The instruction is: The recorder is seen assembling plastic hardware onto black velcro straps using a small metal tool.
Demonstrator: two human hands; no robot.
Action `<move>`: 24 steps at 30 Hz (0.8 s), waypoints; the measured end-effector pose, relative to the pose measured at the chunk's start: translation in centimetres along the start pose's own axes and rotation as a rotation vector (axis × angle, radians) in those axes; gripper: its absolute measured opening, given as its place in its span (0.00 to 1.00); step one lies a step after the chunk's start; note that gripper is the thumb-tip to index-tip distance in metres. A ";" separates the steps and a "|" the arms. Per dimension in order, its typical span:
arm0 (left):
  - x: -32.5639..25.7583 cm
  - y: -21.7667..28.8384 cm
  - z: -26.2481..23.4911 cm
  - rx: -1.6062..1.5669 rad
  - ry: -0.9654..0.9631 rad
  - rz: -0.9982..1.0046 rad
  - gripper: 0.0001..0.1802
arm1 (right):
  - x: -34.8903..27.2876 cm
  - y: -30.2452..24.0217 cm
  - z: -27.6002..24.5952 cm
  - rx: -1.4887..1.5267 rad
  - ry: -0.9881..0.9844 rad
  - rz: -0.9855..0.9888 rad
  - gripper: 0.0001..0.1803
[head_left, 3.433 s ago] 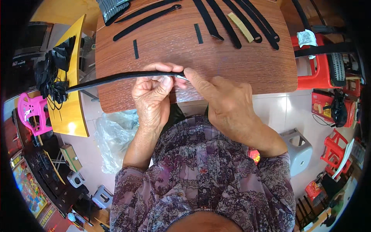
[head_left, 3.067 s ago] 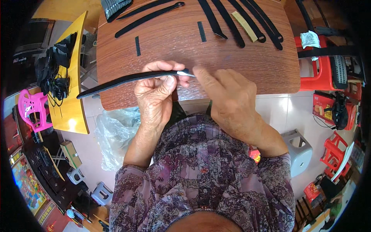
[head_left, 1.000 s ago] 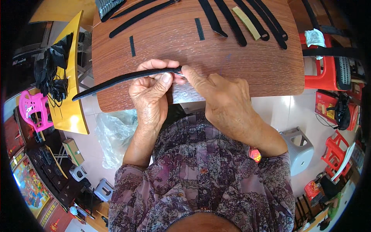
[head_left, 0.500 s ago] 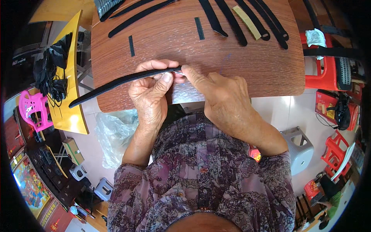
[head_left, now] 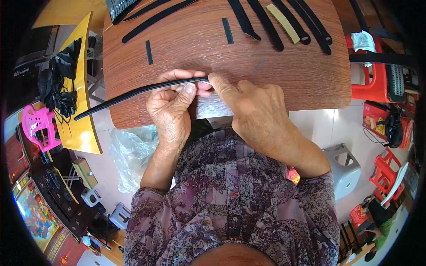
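A long narrow black fabric strap [head_left: 128,94] runs leftward from my hands, past the left edge of the brown wooden table [head_left: 186,57]. My left hand [head_left: 173,106] pinches it near its right end, thumb on the near side and fingers behind. At that end my right hand [head_left: 253,104] is closed, its index fingertip pressed against the strap's tip. Something thin and pale shows between the fingertips; whether it is part of the strap or a separate piece, I cannot tell. Farther back on the table lie two short dark strips, one of them upright in view [head_left: 227,31].
Several black straps [head_left: 266,25] and a tan strip [head_left: 283,24] lie along the table's far side. A yellow board [head_left: 82,106] with black cords stands left. Right are a red stool [head_left: 370,86] and grey stool [head_left: 344,170]; a clear plastic bag [head_left: 133,155] lies below the table's near edge.
The strap's free left end has shifted slightly left and up, and the strap appears turned more edge-on. Both hands keep nearly the same place and hold.
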State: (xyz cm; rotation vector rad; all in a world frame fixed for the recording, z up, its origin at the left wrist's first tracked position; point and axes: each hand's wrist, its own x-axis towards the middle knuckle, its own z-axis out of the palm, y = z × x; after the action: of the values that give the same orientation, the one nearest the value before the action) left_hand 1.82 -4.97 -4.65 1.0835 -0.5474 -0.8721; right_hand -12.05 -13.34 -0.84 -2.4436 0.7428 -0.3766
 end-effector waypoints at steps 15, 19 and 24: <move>-0.2 0.2 0.2 0.010 0.003 -0.045 0.10 | 0.5 0.4 -0.7 -0.262 -0.017 -0.212 0.27; -0.3 -0.4 0.2 0.073 0.002 -0.015 0.10 | 1.1 1.1 -0.6 -0.215 0.022 -0.223 0.12; -0.6 -0.2 0.3 0.151 0.044 0.040 0.09 | 1.8 1.8 -1.4 -0.083 -0.086 -0.230 0.18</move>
State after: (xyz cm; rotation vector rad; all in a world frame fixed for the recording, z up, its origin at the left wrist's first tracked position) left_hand 1.17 -4.70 -4.67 1.2215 -0.6040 -0.7798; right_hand -11.92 -16.27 -0.62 -2.6139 0.4503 -0.3306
